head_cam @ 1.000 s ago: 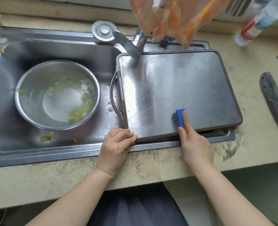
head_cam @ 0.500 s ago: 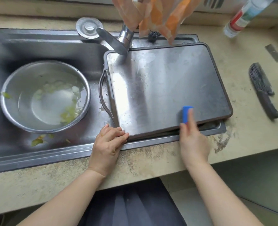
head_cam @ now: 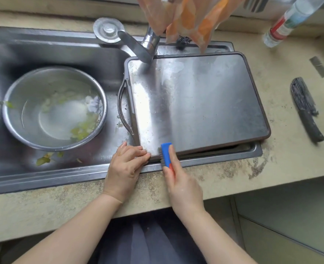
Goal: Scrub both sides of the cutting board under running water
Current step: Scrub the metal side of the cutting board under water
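Since a moment ago the brush (head_cam: 166,153) has slid left along the near edge of the cutting board (head_cam: 199,100), ending close beside the left hand (head_cam: 126,166). The right hand (head_cam: 183,184) grips the brush handle, bristles at the board's rim. The left hand curls its fingers over the board's near left corner. The board lies flat across the sink (head_cam: 43,174), under the tap (head_cam: 138,47), beside a bowl (head_cam: 54,109).

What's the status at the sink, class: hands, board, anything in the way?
Left hand grips cutting board near corner. Right hand holds brush at board's near edge. Faucet over far-left corner. Nothing blocking.
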A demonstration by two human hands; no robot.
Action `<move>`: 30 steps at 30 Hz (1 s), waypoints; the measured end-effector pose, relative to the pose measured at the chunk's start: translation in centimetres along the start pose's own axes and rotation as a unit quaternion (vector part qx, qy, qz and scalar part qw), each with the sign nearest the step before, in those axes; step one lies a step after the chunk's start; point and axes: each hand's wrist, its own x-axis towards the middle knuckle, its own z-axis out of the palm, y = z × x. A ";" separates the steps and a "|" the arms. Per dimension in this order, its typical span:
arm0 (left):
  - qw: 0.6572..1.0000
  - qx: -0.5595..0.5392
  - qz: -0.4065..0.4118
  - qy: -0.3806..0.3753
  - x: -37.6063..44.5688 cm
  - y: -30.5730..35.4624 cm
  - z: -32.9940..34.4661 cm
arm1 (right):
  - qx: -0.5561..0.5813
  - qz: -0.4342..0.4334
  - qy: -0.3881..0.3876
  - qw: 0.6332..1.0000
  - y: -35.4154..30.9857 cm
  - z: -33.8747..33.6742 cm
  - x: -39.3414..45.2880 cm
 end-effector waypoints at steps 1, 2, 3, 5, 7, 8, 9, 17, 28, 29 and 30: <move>1.000 -0.001 0.000 -0.001 0.0 0.0 0.0 | -0.039 -0.023 0.005 0.999 0.5 -0.3 0.5; 1.000 -0.003 0.001 -0.001 -0.1 -0.1 0.0 | -0.073 -0.023 0.013 0.997 1.8 -1.5 1.5; 1.000 -0.006 0.001 -0.001 -0.1 -0.1 0.1 | -0.080 0.009 0.016 0.997 3.2 -3.1 2.4; 1.000 -0.002 0.001 -0.001 0.0 0.0 0.1 | -0.028 0.126 0.045 0.991 5.7 -6.1 3.5; 1.000 0.004 0.003 0.000 0.0 0.0 0.2 | 0.002 0.172 0.085 0.981 5.1 -5.8 2.7; 1.000 0.006 0.005 0.001 0.0 0.0 0.2 | -0.002 0.147 0.072 0.987 3.2 -4.3 2.1; 1.000 0.007 0.006 0.002 0.0 -0.1 0.2 | -0.021 0.100 0.027 0.994 0.7 -2.3 1.3; 1.000 0.013 -0.003 0.011 0.1 0.1 0.0 | -0.073 0.165 0.075 0.981 7.6 -8.0 4.9; 0.995 0.098 0.015 0.005 0.3 0.3 0.2 | -0.123 -0.043 0.020 0.991 3.0 -4.4 7.1; 0.994 0.103 0.019 0.002 0.2 0.3 0.2 | -0.129 -0.003 0.047 0.991 5.6 -6.5 8.3; 0.994 0.107 0.022 -0.001 0.2 0.4 0.1 | -0.126 0.054 0.073 0.988 8.2 -8.9 9.6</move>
